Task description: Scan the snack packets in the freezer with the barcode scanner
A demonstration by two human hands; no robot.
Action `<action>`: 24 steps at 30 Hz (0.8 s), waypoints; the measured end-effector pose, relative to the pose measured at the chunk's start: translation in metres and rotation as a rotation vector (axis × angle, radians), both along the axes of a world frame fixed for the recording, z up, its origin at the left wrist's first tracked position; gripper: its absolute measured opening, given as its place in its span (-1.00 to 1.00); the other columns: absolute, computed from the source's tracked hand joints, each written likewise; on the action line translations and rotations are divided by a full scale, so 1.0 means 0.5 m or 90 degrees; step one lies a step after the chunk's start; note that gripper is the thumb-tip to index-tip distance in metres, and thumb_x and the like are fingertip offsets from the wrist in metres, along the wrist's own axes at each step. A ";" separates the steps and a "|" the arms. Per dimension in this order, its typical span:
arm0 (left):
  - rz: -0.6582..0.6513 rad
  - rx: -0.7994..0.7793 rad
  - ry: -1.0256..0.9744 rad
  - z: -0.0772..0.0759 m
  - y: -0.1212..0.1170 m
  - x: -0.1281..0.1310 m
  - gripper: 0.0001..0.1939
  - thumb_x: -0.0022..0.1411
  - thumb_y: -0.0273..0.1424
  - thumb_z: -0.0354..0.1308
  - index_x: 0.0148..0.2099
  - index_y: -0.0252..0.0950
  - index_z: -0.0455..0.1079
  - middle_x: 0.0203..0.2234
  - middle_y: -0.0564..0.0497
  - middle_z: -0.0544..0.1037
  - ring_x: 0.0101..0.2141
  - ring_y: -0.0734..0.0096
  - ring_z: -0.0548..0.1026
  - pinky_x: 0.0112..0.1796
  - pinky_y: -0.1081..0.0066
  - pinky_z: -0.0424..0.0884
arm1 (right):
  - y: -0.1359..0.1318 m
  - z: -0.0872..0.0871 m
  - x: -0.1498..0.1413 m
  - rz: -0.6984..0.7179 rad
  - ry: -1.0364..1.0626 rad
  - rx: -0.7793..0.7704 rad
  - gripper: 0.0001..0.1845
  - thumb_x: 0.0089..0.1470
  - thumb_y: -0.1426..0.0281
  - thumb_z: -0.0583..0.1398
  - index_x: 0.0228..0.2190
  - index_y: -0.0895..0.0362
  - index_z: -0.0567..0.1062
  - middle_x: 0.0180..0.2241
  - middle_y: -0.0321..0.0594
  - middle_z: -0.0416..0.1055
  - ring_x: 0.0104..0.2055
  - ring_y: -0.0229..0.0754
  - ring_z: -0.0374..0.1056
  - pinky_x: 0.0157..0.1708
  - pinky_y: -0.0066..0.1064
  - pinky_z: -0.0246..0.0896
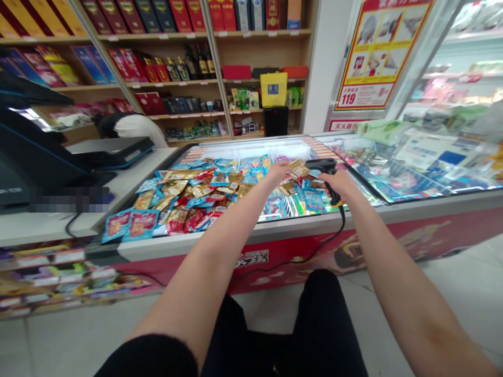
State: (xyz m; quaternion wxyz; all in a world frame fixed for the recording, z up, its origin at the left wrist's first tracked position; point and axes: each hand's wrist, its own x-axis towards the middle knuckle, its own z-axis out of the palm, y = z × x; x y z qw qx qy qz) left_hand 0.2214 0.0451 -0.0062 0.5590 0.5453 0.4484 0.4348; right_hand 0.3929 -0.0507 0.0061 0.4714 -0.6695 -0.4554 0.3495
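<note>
Barcode scanner (pixel 320 166) in right hand (pixel 337 184) (poster (pixel 379 57) reads 119)

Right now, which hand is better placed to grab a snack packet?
The left hand, probably: it reaches over the snack packets, while the right hand grips a black barcode scanner.

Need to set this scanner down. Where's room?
The white counter between the checkout terminal and the snack packets, and the freezer's front rim, have room. Packets crowd your left hand and the scanner in your right hand.
</note>
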 end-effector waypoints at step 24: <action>0.092 0.296 0.917 0.014 -0.135 -0.241 -0.28 0.03 -0.02 0.29 0.17 -0.26 0.30 0.15 -0.27 0.36 0.19 -0.05 0.27 0.13 0.15 0.24 | -0.006 -0.021 -0.182 0.116 -0.008 -0.022 -0.78 0.05 0.48 0.23 -0.55 0.15 0.31 -0.73 -0.34 0.26 -0.74 -0.32 0.17 -0.76 -0.50 0.09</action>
